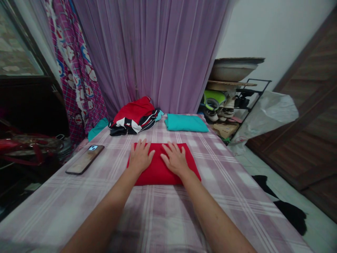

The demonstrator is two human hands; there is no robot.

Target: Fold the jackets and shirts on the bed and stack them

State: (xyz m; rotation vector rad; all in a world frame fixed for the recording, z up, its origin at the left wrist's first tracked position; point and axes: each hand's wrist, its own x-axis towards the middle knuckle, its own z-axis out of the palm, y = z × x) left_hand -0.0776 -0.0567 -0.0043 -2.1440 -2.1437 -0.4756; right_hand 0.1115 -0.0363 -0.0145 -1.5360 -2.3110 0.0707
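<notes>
A red folded cloth [160, 172], its kind of garment not clear, lies flat on the plaid bedspread [216, 196] in front of me. My left hand [140, 157] rests on its left part, palm down with fingers spread. On its right part lies my right hand [175, 158], also flat and with fingers apart. Neither hand grasps anything. Behind the red cloth, to the right, is a folded turquoise cloth [186, 123]. A loose heap of red, black and white clothing [135, 116] sits at the back left.
A phone [85, 160] lies face down on the left side. Purple curtains [163, 56] hang behind the far edge. To the right stand a rack with shoes [223, 112] and a basin [234, 72], a plastic bag [268, 112], and dark cloth [289, 214] on the floor.
</notes>
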